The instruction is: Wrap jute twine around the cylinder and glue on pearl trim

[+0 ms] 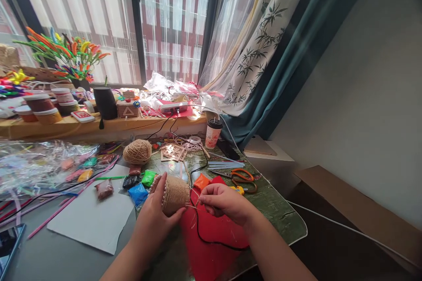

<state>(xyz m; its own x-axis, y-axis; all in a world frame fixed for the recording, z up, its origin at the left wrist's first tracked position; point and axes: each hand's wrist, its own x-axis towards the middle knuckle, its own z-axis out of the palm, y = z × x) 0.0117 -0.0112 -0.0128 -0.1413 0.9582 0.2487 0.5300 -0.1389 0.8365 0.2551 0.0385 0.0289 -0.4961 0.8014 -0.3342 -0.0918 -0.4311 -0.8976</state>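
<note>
Green tabletop (277, 210): black cord (211, 242) across red paper (204, 261), scissors (232, 175) near right hand (222, 199).

sunlit window (174, 22), teal curtain (281, 77), grey wall (362, 83) in shadow

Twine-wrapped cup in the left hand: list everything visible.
The twine-wrapped cup is tan, apparently coiled cord, with pearl-like beads around its wider end. It is tipped sideways in the left hand, narrow end toward the right hand, which pinches pale strands at that end. Its inside is hidden.
</note>
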